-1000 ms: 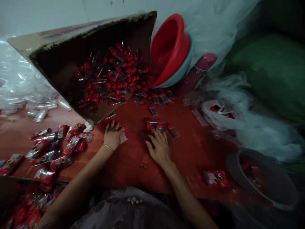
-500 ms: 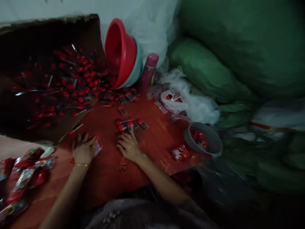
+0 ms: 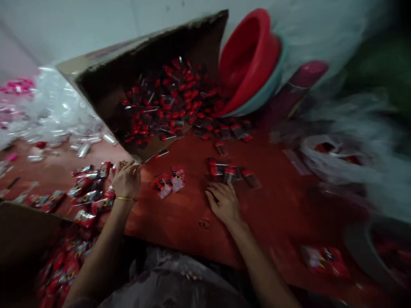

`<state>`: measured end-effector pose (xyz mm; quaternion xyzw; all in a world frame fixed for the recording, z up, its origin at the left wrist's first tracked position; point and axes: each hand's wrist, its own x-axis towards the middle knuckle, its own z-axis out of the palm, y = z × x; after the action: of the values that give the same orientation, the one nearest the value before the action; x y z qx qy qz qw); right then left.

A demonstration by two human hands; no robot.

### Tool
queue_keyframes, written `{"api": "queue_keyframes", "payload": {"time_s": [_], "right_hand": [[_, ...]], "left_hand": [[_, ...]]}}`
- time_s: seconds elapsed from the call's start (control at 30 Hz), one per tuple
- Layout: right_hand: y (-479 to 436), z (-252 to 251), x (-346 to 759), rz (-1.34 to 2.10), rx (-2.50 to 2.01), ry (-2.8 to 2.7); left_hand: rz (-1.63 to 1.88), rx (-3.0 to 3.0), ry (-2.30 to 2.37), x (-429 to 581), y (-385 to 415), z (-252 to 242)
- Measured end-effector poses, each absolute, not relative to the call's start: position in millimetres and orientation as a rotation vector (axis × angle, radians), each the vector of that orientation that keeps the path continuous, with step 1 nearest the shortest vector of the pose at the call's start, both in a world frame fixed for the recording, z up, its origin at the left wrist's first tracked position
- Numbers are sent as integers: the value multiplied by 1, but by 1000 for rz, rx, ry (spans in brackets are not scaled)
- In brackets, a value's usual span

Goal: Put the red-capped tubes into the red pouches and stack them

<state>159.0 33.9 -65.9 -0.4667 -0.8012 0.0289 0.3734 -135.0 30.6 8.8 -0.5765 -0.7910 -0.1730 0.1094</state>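
My left hand [image 3: 126, 180] is over the red table beside the cardboard box's near corner, fingers apart and a little bent; nothing shows in it. At its left edge lies a pile of shiny red packets [image 3: 91, 194]. Two flat red printed packets [image 3: 162, 185] rest on the table between my hands. My right hand [image 3: 224, 203] lies low on the table with its fingers spread. Its index fingertip reaches a small clear container with a red cap [image 3: 230, 172], one of several grouped there with dark contents.
A tipped cardboard box [image 3: 93, 68] spills many red-capped containers. Red and teal basins [image 3: 272, 55] lean beside it, near a pink flask [image 3: 306, 77]. A grey bowl [image 3: 362, 244] stands right, a plastic bag [image 3: 334, 162] behind it. Another box [image 3: 25, 226] is lower left.
The view has swung left. My left hand has left the red packet it lay on and moved left to the pile. My right hand stays by the red-capped containers.
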Motion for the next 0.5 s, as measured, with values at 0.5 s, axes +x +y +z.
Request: {"api": "queue_keyframes", "payload": {"time_s": [0.5], "right_hand": [[34,-63,158,83,-1212,-2072]], "left_hand": [[89,-1907,-2436,-201,76,4]]}}
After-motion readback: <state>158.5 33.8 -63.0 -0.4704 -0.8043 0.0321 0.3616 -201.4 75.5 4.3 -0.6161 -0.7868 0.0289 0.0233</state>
